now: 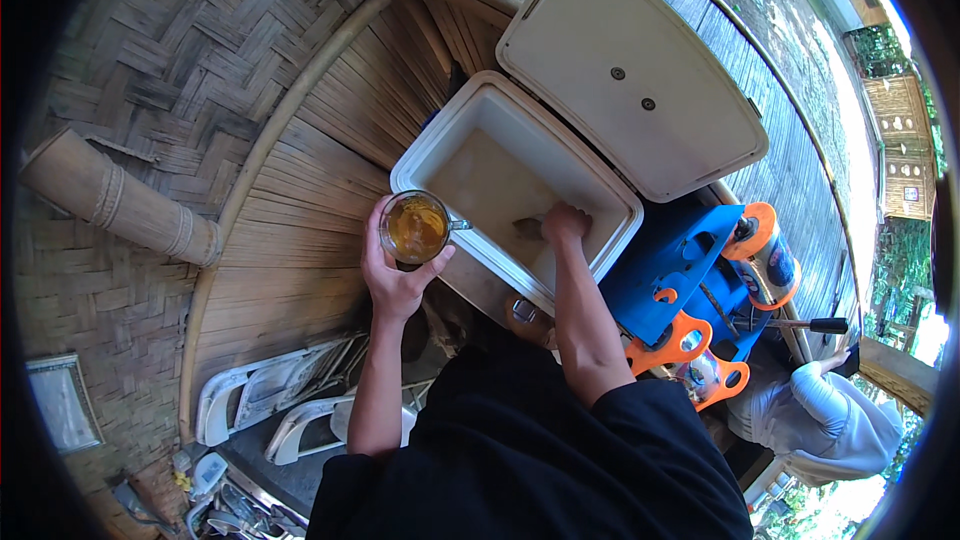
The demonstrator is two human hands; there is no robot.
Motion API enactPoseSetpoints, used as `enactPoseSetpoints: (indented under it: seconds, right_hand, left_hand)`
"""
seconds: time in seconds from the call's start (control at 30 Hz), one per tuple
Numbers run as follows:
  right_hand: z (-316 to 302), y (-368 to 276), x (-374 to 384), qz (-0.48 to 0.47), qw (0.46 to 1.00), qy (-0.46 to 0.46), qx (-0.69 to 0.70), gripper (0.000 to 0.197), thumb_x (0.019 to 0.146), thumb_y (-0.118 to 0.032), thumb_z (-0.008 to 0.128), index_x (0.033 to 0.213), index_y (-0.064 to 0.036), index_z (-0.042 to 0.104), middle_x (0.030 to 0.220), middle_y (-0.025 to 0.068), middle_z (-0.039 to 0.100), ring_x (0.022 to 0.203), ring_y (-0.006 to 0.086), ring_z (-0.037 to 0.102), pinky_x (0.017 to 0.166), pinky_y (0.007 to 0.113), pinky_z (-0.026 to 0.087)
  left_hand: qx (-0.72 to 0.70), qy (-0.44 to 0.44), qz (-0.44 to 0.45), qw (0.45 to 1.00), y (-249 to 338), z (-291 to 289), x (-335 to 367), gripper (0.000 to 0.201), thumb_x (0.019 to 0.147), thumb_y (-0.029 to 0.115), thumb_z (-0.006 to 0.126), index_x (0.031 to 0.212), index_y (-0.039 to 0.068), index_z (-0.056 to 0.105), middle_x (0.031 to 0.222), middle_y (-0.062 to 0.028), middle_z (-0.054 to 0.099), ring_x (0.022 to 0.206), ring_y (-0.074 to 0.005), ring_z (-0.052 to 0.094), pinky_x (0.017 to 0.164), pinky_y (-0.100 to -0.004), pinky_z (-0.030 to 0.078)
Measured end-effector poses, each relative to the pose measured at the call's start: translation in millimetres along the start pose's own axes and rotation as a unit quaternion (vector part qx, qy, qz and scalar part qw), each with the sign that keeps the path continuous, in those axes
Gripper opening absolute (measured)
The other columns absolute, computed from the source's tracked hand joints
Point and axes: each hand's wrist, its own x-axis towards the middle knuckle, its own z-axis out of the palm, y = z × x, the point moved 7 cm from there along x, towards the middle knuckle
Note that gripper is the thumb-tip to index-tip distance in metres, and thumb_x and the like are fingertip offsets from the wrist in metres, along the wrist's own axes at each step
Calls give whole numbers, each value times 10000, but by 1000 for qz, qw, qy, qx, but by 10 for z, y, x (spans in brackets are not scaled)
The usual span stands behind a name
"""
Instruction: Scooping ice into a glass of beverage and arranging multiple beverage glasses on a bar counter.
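A clear glass mug (pixel 415 227) of amber drink is in my left hand (pixel 392 275), fingers and thumb wrapped round its side. Its handle points right, over the near left rim of a white cooler box (pixel 480 265). My right hand (pixel 566 223) reaches down inside the cooler, fingers curled closed. A small brownish-grey piece (pixel 527 228) shows at its fingertips; what it is I cannot make out. The cooler's floor looks pale brown. Its lid (pixel 640 70) lies swung back on the far right side.
Right of the cooler stands a blue and orange device (pixel 680 275). A small glass (pixel 522 310) sits by the cooler's near side. White folding chairs (pixel 290 390) lean at lower left. A bamboo tube (pixel 120 198) juts from the woven wall. At right is a person in grey (pixel 825 420).
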Motion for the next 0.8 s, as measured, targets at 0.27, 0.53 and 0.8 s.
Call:
enactPoseSetpoints:
  seconds: [0.27,0.53,0.8]
  right_hand:
    - [346,-276,35,-61,994,-95,-6,303,865,-168,650,1113,-51,780,1215,192,745,1158,331,714,974,474,522]
    - [1306,-443,677,-216,960,-114,138,278,847,-148,676,1063,-13,788,984,197,768,842,322,745,730,416,591]
    - [950,-795,382,-135,886,-208,391,261,927,-162,591,988,-11,796,796,125,743,669,205,702,566,371,558]
  left_hand:
    - [-2,38,9,999,5,-196,-76,955,737,131,945,1502,-33,397,1402,-149,538,1298,-246,558,1132,-404,464]
    - [-20,33,12,999,27,-60,24,954,730,98,936,1507,-19,396,1413,-148,532,1318,-248,540,1145,-411,449]
    - [16,46,8,999,46,-165,-9,947,731,91,932,1504,-19,395,1411,-144,530,1307,-247,543,1142,-409,444]
